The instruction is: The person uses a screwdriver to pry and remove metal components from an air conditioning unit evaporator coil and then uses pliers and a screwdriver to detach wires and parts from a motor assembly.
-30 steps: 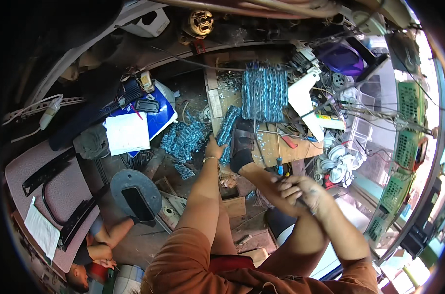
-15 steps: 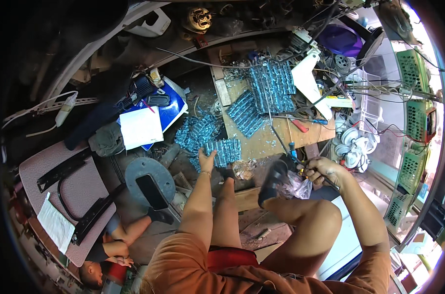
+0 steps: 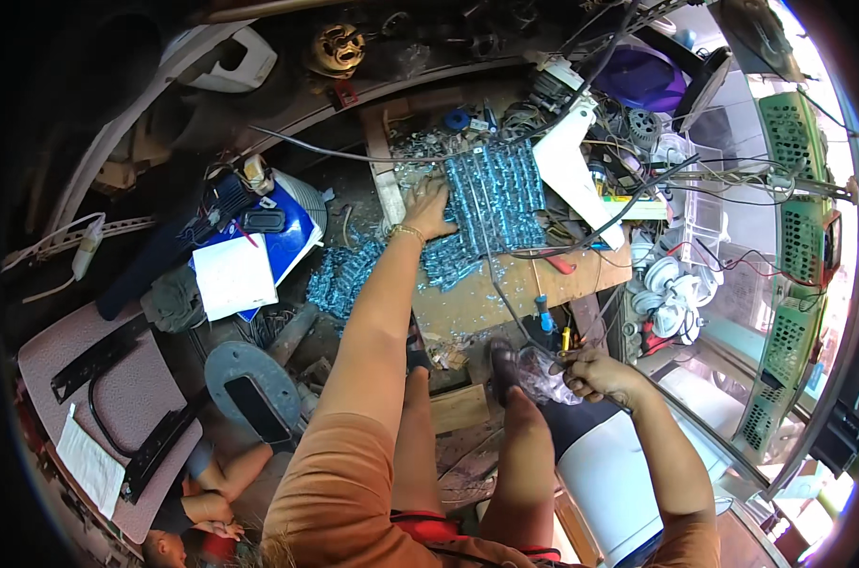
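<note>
Nearest you, your right hand (image 3: 595, 374) hangs out over your knee, fingers curled round what looks like a slim dark tool, too small here to identify. A clear plastic bag (image 3: 546, 383) lies just beside that fist; if the tool's end swings left, it could snag the film. Past it, a blue-handled screwdriver (image 3: 544, 314) sits near the front of the wooden board (image 3: 462, 308), where a knock from your knee or sleeve might send it off. A red-handled tool (image 3: 562, 265) lies further in. On the board, loose blue strips (image 3: 445, 265) lean against the near side of the stack of blue strips (image 3: 495, 194), and your left hand (image 3: 429, 210) reaches over to the stack's left edge, fingers spread and grasping nothing that you can make out from above. Press hard sideways there and the layers would probably slide, since nothing visible binds them. A second pile of blue strips (image 3: 337, 279) lies left of the board, partly behind your forearm, so your elbow could drag it. Beyond, a dark cable (image 3: 354, 151) arcs to the stack's far side; catching it with your wrist might topple the top strips toward the white bracket (image 3: 569, 156).
</note>
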Motion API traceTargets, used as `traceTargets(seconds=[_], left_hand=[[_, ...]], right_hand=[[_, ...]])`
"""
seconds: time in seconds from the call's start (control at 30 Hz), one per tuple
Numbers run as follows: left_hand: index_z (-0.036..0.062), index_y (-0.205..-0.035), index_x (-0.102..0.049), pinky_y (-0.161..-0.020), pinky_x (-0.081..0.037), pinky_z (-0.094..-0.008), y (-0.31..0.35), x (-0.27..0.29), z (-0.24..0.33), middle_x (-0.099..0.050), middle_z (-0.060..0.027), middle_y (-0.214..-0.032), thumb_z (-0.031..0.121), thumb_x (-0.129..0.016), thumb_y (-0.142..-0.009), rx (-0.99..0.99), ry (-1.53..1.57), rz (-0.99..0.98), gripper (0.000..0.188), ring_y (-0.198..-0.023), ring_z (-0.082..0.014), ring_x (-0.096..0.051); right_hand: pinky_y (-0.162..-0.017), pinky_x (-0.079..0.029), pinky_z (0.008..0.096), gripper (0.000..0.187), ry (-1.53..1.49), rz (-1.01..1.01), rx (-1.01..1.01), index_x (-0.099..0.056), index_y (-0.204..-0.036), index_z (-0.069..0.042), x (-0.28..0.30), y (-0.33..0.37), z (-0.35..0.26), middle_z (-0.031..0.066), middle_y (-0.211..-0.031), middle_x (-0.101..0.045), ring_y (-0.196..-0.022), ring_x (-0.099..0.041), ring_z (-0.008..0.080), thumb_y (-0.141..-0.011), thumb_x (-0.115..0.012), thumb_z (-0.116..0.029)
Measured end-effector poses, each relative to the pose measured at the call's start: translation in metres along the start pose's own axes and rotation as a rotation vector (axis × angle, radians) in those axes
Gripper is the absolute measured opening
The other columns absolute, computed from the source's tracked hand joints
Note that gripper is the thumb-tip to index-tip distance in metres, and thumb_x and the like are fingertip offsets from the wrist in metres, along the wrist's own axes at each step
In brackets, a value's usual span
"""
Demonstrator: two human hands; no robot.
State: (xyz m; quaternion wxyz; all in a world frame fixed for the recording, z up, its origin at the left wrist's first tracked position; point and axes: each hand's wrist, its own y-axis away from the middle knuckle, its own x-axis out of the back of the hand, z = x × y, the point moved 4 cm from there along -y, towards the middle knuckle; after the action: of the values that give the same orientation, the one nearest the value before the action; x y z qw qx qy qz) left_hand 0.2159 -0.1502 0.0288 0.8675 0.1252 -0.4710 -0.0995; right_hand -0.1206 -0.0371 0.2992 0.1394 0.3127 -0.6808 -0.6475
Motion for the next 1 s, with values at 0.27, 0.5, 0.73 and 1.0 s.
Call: traceTargets(seconds=[0.27, 0.5, 0.73, 1.0], left_hand=[[0.0022, -0.140, -0.046, -0.105, -0.046, -0.0457, 0.113, 0.021, -0.026, -0.058, -0.0251, -0.132, 0.027, -0.090, -0.067, 0.102, 0.496, 0.261, 0.089, -0.125, -0.0423, -0.057], [-0.0049, -0.124, -0.057, -0.102, -0.046, -0.0420, 0.291, 0.027, -0.055, -0.060, -0.0203, -0.119, 0.022, -0.090, -0.068, 0.297, 0.332, 0.494, 0.070, -0.110, -0.0360, -0.060], [-0.0026, -0.125, -0.055, -0.099, -0.050, -0.0371, 0.341, -0.001, -0.140, -0.068, -0.0148, -0.118, 0.017, -0.091, -0.073, 0.721, 0.801, 0.584, 0.066, -0.107, -0.0233, -0.064], [-0.0059, -0.146, -0.044, -0.111, -0.039, -0.0526, 0.262, 0.032, -0.131, -0.043, -0.0339, -0.146, 0.040, -0.081, -0.083, 0.797, 0.188, 0.701, 0.087, -0.132, -0.0495, -0.046]], right_hand=[[-0.041, -0.034, 0.0239, 0.016, 0.244, 0.046, 0.051, -0.059, -0.105, -0.003, 0.018, -0.015, 0.016, -0.0010, -0.068, -0.052, -0.051, -0.045, 0.0079, -0.097, -0.047, -0.009], [-0.039, -0.034, 0.0281, 0.018, 0.340, -0.015, 0.066, -0.061, -0.098, -0.001, -0.003, -0.034, 0.054, 0.0015, -0.066, -0.052, -0.048, -0.045, 0.0112, -0.099, -0.046, -0.011], [-0.039, -0.034, 0.0288, 0.019, 0.380, 0.040, -0.090, -0.063, -0.098, -0.003, 0.014, -0.062, 0.117, 0.0050, -0.066, -0.053, -0.049, -0.046, 0.0119, -0.097, -0.046, -0.012], [-0.091, -0.056, 0.0464, 0.037, 1.253, 0.243, 0.192, -0.073, -0.105, 0.005, 0.031, -0.116, 0.144, 0.0303, -0.111, -0.072, -0.103, -0.071, 0.0432, -0.079, -0.062, -0.019]])
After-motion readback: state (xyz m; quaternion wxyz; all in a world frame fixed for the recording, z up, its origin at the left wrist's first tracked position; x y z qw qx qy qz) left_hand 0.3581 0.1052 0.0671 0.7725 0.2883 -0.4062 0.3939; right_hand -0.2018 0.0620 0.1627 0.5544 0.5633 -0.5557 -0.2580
